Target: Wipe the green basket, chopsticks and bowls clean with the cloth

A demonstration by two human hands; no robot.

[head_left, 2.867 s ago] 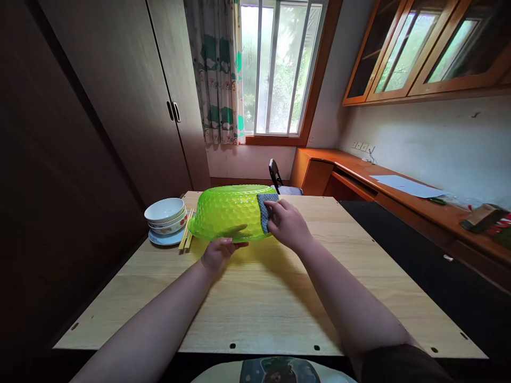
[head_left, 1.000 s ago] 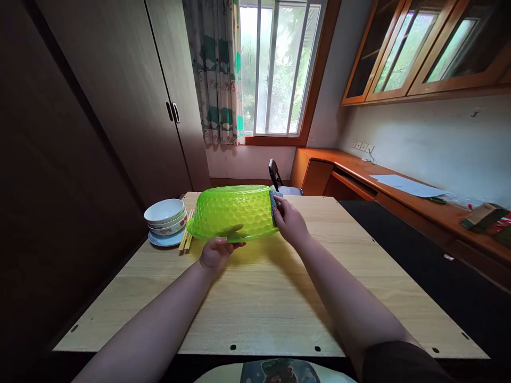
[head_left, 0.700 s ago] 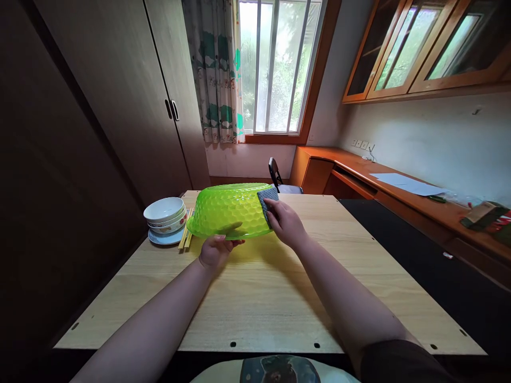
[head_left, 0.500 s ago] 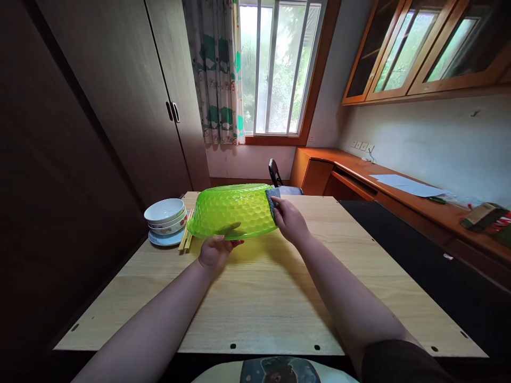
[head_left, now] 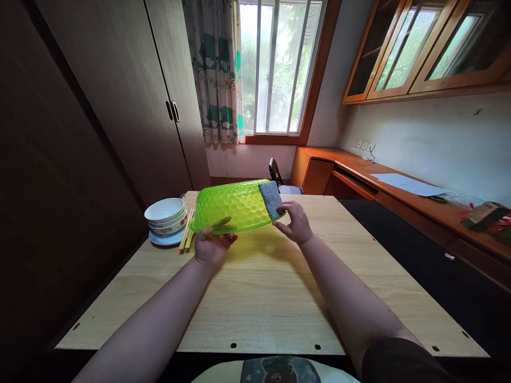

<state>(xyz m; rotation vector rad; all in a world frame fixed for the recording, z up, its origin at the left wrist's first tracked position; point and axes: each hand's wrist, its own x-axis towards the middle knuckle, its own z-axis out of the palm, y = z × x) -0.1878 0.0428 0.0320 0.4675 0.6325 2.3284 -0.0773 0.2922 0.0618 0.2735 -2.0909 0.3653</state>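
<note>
A translucent green plastic basin (head_left: pixel 231 206) with a dimpled surface is held tilted above the table, its outer side up. My left hand (head_left: pixel 212 248) grips its near rim from below on the left; some fingers show dimly through the plastic. A grey textured cloth (head_left: pixel 271 199) lies over the basin's right end. My right hand (head_left: pixel 296 222) is closed at that end, fingertips on the cloth's lower corner and thumb under the rim.
On the table (head_left: pixel 255 298), at the left, stacked white bowls (head_left: pixel 164 210) stand on a blue-rimmed plate (head_left: pixel 162 239), with yellowish chopsticks (head_left: pixel 187 234) beside them. A chair (head_left: pixel 273 171) stands behind the far edge. Papers (head_left: pixel 409 184) lie on the orange desk (head_left: pixel 339 157) at right.
The basin has tilted, its right end coming nearer and its visible side looking shallower. More of the cloth shows, spread flat, and my right hand has shifted to the right and down to the rim.
</note>
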